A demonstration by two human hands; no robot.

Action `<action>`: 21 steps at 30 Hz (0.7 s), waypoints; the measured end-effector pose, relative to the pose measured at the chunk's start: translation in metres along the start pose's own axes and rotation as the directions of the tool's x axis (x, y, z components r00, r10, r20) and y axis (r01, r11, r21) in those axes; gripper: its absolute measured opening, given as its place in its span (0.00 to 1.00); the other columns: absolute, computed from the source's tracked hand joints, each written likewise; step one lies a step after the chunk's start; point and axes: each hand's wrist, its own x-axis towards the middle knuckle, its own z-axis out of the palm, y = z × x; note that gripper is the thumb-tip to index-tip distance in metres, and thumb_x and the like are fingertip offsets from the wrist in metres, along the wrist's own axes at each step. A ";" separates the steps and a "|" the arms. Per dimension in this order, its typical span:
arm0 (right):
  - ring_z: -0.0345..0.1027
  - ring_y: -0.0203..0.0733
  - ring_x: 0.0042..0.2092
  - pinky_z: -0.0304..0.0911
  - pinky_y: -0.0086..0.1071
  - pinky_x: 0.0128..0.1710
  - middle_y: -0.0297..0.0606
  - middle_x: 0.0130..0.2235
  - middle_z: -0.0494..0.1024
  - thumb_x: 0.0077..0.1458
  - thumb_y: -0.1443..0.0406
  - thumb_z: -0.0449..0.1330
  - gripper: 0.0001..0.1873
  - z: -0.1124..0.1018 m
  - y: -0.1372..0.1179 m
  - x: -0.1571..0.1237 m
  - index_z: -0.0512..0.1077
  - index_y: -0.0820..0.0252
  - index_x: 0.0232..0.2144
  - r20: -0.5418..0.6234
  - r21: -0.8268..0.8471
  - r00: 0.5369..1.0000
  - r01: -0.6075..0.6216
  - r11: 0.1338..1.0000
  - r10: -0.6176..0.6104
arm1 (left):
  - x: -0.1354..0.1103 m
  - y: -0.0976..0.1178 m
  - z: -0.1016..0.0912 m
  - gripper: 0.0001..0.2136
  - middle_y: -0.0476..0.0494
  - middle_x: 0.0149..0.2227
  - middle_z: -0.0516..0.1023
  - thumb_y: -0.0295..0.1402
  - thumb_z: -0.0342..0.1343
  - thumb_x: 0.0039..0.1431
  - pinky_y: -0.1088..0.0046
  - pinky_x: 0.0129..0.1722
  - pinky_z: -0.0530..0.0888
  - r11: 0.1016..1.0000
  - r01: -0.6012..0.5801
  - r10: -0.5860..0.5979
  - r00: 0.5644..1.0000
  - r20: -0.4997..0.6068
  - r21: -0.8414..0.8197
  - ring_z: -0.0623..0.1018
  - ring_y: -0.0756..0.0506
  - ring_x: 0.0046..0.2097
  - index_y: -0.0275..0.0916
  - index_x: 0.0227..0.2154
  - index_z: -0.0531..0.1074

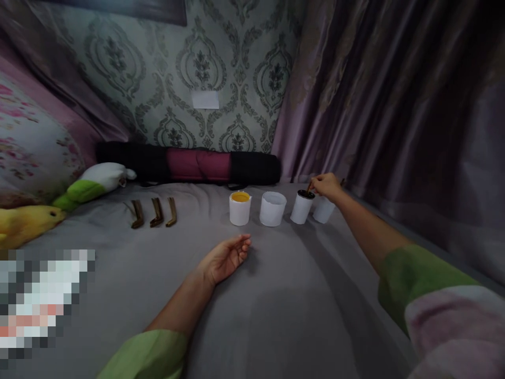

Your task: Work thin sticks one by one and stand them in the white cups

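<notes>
Cup rim [304,198] around right hand's [326,187] stick [309,188]

On the sheet [284,300], four cups [273,211] stand right of three items [157,215].

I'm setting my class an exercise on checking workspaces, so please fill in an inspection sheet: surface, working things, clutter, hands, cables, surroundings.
Surface: grey sheet, slightly wrinkled.
Working things: a row of four white containers, left to right: yellow-lined container, wider container, dark-mouthed container, partly hidden container; further left, three bent brown bundles, material unclear.
Clutter: yellow plush toy, green-and-white plush toy, black-and-maroon roll.
Hands: right hand pinches a thin brown piece at the dark-mouthed container; left hand has loosely curled fingers, nothing seen in it.
Cables: nothing seen.
Surroundings: patterned wall, purple curtain, floral cushion.
</notes>
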 end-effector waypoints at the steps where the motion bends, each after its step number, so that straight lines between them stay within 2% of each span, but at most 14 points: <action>1: 0.63 0.31 0.20 0.55 0.21 0.15 0.43 0.24 0.74 0.49 0.66 0.52 0.12 -0.001 0.001 0.000 0.73 0.68 0.25 0.003 0.003 1.000 0.006 1.000 -0.007 | 0.000 0.000 0.000 0.05 0.43 0.27 0.71 0.23 0.49 0.54 0.82 0.21 0.68 1.000 0.002 -0.002 1.000 -0.003 0.000 0.70 0.55 0.24 0.29 0.33 0.68; 5: 0.62 0.29 0.19 0.54 0.20 0.14 0.41 0.25 0.74 0.48 0.67 0.53 0.10 -0.001 0.004 0.000 0.73 0.66 0.26 0.001 -0.016 1.000 0.026 1.000 -0.026 | -0.001 0.000 0.001 0.05 0.43 0.27 0.71 0.23 0.50 0.53 0.83 0.21 0.68 1.000 -0.002 0.002 1.000 -0.021 0.011 0.70 0.56 0.24 0.29 0.32 0.68; 11: 0.64 0.31 0.19 0.56 0.21 0.16 0.39 0.26 0.75 0.47 0.67 0.54 0.13 -0.002 0.002 -0.002 0.72 0.65 0.36 -0.009 0.013 1.000 0.001 1.000 -0.001 | -0.003 0.000 0.003 0.05 0.44 0.27 0.72 0.23 0.50 0.53 0.83 0.21 0.69 1.000 -0.011 0.011 1.000 -0.011 0.007 0.70 0.56 0.24 0.28 0.33 0.68; 16: 0.68 0.34 0.24 0.60 0.23 0.22 0.40 0.26 0.75 0.45 0.64 0.56 0.14 -0.007 0.000 -0.003 0.74 0.64 0.34 -0.070 -0.057 0.996 0.042 0.998 -0.046 | -0.003 -0.001 0.004 0.05 0.44 0.27 0.72 0.23 0.50 0.53 0.83 0.21 0.69 1.000 -0.007 0.008 1.000 -0.020 0.007 0.70 0.56 0.23 0.29 0.33 0.68; 21: 0.66 0.33 0.21 0.59 0.23 0.19 0.38 0.23 0.74 0.45 0.65 0.54 0.13 -0.008 -0.001 -0.008 0.74 0.64 0.34 -0.046 0.002 0.999 0.002 1.000 -0.002 | -0.002 -0.001 0.004 0.04 0.43 0.27 0.72 0.23 0.50 0.53 0.83 0.22 0.70 1.000 -0.019 0.019 1.000 -0.022 0.003 0.70 0.56 0.23 0.29 0.32 0.68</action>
